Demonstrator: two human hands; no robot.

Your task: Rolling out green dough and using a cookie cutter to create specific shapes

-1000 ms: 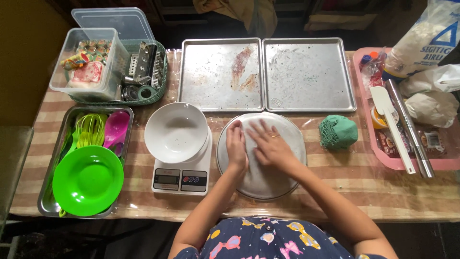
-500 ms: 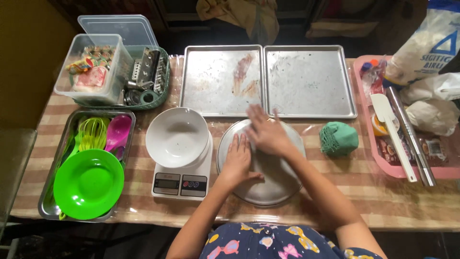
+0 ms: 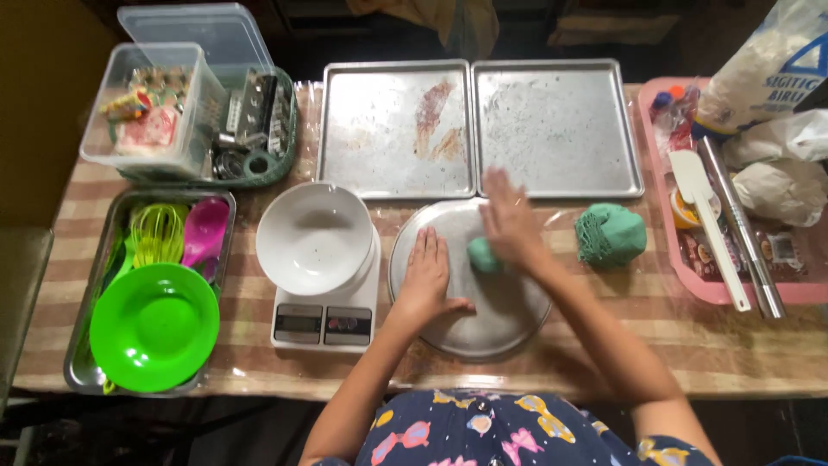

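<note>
Rolling a small green dough piece on a round metal plate

Right hand (image 3: 511, 226) lies flat, fingers spread, palm on the small green dough lump (image 3: 483, 256), which sits mid-plate; left hand (image 3: 427, 280) is spread flat on the round silver metal plate (image 3: 470, 332), pinning it. Best bet, I'd say: light even pressure, plate kept steady so it doesn't skid. Count going outward: one bigger green dough ball (image 3: 611, 233) just right of the plate, one white bowl (image 3: 314, 237) on one white kitchen scale (image 3: 324, 321), two steel baking trays (image 3: 395, 129), one green plastic plate (image 3: 153, 326).
</note>
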